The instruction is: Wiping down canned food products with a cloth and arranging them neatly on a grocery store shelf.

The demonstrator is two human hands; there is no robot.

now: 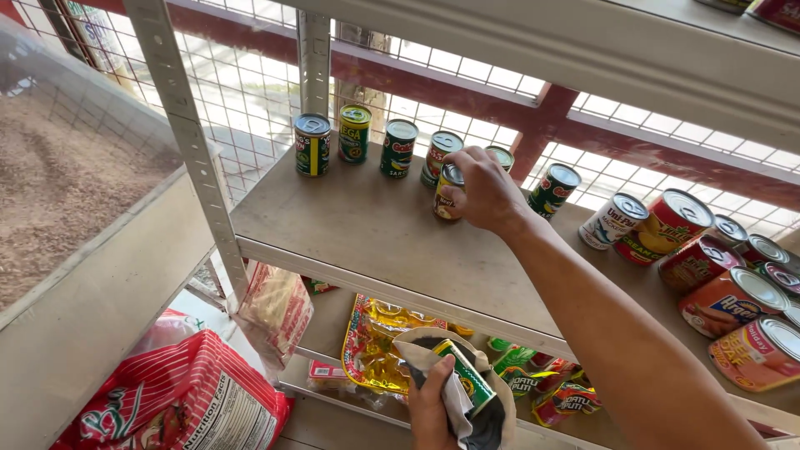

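Clamped low in the frame, the left hand (432, 408) wraps a green can (465, 381) inside a grey cloth (467, 412), fingers closed around the bundle with the can's end poking out toward the shelf edge. It sits just in front of the lower shelf, where bright snack packets (379, 346) lie heaped. Risk here, as I read it: the cloth is loose and slick around metal, so the can could slide out and drop onto those packets or the red-and-white sack (179, 400) below.

Further up, the right arm stretches long across the wooden shelf board (350, 225), wrist bent down, and the right hand (487, 192) pinches a small can (448, 192) from above, fingertips curled over its rim and sides. That can stands on the board, close behind a row of upright cans (354, 133) along the mesh. Tight quarters there: a nudge from the knuckles could topple the neighbouring green-labelled can (553, 188) just beside the wrist. Off to the right, cans lying on their sides (733, 296) could roll if bumped.
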